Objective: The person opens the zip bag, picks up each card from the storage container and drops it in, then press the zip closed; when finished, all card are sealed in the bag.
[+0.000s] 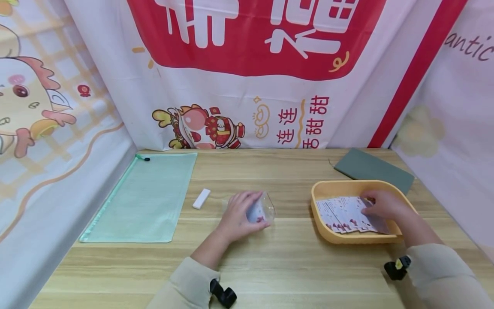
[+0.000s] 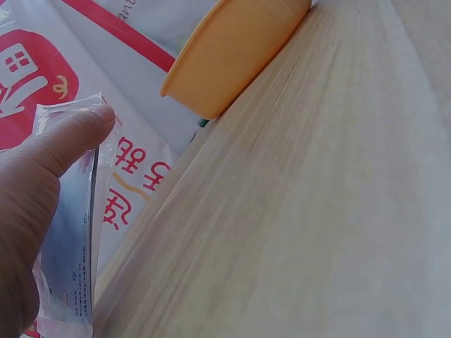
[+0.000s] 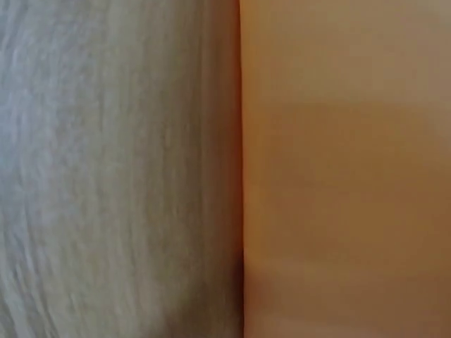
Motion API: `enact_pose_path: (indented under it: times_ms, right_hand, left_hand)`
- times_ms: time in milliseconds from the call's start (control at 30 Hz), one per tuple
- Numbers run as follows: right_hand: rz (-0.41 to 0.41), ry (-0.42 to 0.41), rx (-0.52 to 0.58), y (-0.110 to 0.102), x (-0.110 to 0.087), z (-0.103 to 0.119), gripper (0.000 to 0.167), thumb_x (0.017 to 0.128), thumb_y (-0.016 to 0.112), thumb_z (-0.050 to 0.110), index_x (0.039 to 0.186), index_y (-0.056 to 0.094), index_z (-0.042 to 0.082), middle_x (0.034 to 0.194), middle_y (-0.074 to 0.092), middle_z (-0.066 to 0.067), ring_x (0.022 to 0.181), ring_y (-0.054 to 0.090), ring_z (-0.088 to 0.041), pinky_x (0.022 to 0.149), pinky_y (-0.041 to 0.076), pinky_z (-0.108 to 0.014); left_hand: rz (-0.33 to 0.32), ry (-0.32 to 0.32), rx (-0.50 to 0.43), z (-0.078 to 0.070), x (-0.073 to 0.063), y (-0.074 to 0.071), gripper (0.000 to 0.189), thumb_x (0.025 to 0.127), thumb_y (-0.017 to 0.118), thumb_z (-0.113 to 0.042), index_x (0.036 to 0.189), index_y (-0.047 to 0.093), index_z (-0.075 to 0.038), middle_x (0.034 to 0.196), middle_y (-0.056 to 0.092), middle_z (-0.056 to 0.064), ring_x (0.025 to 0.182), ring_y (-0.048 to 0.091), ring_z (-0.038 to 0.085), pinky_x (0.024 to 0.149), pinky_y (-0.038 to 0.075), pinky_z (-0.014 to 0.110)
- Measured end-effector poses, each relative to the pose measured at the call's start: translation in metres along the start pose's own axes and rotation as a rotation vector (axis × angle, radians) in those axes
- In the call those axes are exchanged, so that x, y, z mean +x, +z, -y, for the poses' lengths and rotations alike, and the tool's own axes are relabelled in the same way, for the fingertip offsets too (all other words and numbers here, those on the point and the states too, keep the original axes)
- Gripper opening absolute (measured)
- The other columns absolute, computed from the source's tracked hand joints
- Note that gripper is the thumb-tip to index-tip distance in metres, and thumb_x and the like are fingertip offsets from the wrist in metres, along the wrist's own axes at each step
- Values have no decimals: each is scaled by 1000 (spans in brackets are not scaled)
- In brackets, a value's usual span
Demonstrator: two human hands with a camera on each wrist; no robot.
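Note:
My left hand (image 1: 239,216) grips a clear plastic sleeve (image 1: 269,207) with a printed card inside, above the middle of the table. In the left wrist view the thumb lies along the sleeve (image 2: 65,246), and small print shows through it. Inside the yellow basket (image 1: 320,227), several printed cards (image 1: 335,212) lie fanned and overlapping. My right hand (image 1: 384,205) reaches over the basket's right side and pinches the rightmost card (image 1: 377,222) by its upper part. The right wrist view shows only the basket's wall (image 3: 345,176) and the wood, not the hand.
A mint green zip pouch (image 1: 143,197) lies flat on the left of the wooden table (image 1: 285,266). Between it and my left hand is a small white block (image 1: 201,198). A dark green flat case (image 1: 374,169) lies behind the basket. Printed cloths (image 1: 247,107) hang around the table.

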State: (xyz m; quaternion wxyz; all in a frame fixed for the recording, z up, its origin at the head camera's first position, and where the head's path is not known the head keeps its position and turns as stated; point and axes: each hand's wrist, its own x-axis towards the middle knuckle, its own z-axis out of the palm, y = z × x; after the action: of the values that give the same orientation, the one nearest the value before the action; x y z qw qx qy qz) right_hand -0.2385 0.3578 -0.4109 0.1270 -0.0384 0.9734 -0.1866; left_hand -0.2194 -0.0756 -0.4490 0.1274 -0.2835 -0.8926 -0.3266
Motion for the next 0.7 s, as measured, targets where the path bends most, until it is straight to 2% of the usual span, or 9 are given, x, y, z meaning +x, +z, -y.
enact_pose_path:
  times_ms: [200,300,467,600,700]
  right_hand:
    - [27,32,14,2,4,-3,60,82,77,27,127,58,-7,127,56,-33,108,54,-43,100,40,-65]
    - [15,32,10,1,4,-4,57,82,77,26,126,59,-6,119,60,-31,101,55,-40,93,44,-62]
    - [-11,48,13,-1,4,-4,44,84,75,21,121,64,-2,104,63,-21,91,53,-33,79,48,-46]
    - [-22,94,66,-5,2,-2,37,88,71,20,119,66,1,102,61,-18,93,51,-31,74,48,-35]
    - [-23,112,120,-11,-2,1,37,91,68,22,122,64,1,102,58,-17,91,52,-28,70,49,-29]
  left_hand:
    - [4,-4,-1,0,0,0,83,72,81,-47,142,51,-14,135,57,8,124,51,27,106,40,50]
    - [4,-4,0,-1,1,-1,83,72,81,-48,142,51,-14,135,57,8,124,51,27,106,40,50]
    - [4,0,8,-1,1,-1,83,72,81,-48,142,51,-14,135,57,9,124,51,27,106,39,51]
    - [5,-1,3,-2,1,-1,83,72,81,-48,142,51,-14,135,57,9,124,51,27,107,39,51]
    - [3,-1,1,-2,0,-1,83,72,81,-48,142,52,-14,135,57,8,124,52,27,107,39,51]
